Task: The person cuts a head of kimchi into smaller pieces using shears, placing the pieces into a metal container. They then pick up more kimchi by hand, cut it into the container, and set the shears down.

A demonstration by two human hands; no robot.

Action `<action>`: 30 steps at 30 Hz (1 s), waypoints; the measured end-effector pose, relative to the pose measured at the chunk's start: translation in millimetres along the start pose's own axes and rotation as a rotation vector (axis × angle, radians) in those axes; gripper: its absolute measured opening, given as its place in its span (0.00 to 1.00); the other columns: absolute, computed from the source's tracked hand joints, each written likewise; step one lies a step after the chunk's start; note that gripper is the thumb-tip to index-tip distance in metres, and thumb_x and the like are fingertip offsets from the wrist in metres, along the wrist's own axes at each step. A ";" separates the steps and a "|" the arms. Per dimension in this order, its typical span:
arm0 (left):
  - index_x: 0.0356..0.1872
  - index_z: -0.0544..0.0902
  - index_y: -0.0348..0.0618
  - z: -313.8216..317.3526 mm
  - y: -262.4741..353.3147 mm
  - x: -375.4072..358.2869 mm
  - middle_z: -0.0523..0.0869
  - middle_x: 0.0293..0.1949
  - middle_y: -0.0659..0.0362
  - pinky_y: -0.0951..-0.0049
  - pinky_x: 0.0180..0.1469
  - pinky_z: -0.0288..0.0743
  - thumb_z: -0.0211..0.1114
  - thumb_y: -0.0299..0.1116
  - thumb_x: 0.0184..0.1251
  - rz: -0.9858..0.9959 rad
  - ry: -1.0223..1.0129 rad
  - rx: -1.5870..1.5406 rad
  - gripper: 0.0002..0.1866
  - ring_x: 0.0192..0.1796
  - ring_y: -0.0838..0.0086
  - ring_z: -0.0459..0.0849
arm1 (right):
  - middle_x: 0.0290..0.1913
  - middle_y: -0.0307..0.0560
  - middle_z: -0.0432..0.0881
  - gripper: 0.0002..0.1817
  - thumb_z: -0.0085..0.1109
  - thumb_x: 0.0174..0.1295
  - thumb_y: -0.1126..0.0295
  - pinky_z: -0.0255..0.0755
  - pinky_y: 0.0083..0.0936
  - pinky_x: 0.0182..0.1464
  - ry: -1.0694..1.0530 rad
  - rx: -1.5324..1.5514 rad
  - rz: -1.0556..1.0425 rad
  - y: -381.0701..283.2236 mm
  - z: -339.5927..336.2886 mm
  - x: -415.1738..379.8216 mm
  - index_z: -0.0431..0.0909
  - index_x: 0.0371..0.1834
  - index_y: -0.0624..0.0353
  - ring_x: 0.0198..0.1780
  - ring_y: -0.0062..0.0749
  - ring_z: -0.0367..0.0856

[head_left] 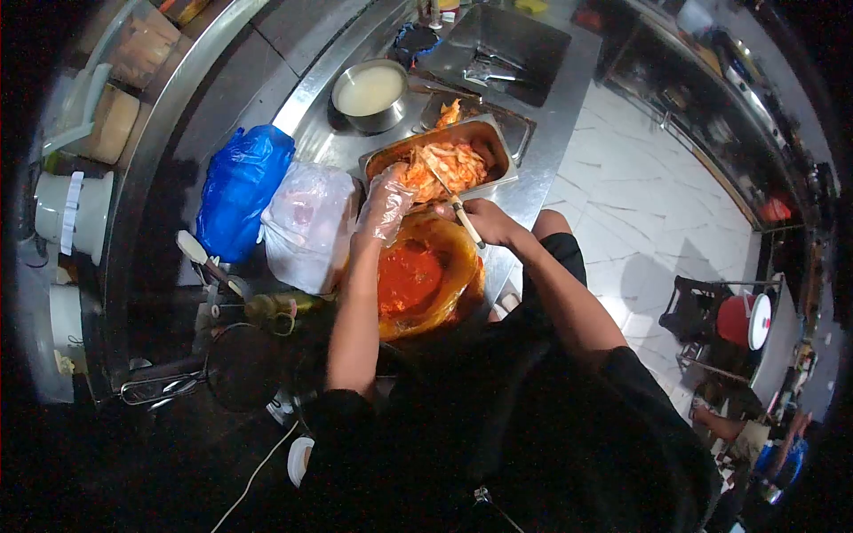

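Note:
My left hand [388,202], in a clear plastic glove, reaches over the left end of a metal tray [506,166]. Its fingers are closed against the red-coated cabbage [455,169] there; what they grip is partly hidden. Bare, my right hand [480,218] is closed round the light handle of a knife [459,210], whose blade points up and left over the cabbage. Below both hands stands a large bowl with a yellowish plastic lining [458,258], holding red paste [409,278].
Behind the tray are a metal pot [370,94] of whitish liquid and a sink [511,53]. White [308,222] and blue [244,191] plastic bags lie left of my left hand. At the far right, part of another person [720,422] shows.

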State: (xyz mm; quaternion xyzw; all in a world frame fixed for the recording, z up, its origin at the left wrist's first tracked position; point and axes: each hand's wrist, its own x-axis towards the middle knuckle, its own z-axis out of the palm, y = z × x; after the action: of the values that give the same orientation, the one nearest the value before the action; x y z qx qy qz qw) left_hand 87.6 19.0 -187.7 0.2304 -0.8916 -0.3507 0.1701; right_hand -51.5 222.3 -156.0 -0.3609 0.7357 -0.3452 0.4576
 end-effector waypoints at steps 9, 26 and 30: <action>0.68 0.74 0.43 10.4 -51.3 -3.4 0.77 0.65 0.46 0.59 0.70 0.68 0.66 0.32 0.66 -0.022 -0.105 -0.185 0.28 0.69 0.51 0.74 | 0.29 0.58 0.85 0.44 0.59 0.61 0.28 0.78 0.37 0.40 0.109 -0.037 -0.131 46.2 10.4 20.3 0.86 0.38 0.70 0.33 0.42 0.85; 0.59 0.79 0.38 -17.1 -28.6 18.9 0.86 0.54 0.52 0.65 0.60 0.77 0.67 0.26 0.66 0.265 -0.217 0.048 0.20 0.56 0.63 0.84 | 0.21 0.55 0.82 0.42 0.64 0.55 0.28 0.76 0.40 0.34 0.179 -0.070 -0.110 26.9 -10.7 24.7 0.85 0.27 0.68 0.26 0.43 0.84; 0.61 0.79 0.38 25.9 -64.8 17.0 0.85 0.56 0.54 0.65 0.61 0.77 0.64 0.29 0.71 0.002 -0.055 -0.394 0.19 0.56 0.66 0.84 | 0.22 0.44 0.82 0.35 0.63 0.62 0.34 0.73 0.29 0.31 0.367 -0.088 -0.063 49.9 -7.9 42.7 0.86 0.29 0.63 0.26 0.28 0.82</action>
State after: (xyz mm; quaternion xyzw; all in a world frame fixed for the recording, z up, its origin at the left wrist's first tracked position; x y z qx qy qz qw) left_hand 80.2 -17.8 -249.0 0.1823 -0.8101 -0.5246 0.1879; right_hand -83.2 212.5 -213.3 -0.3343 0.8096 -0.3868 0.2885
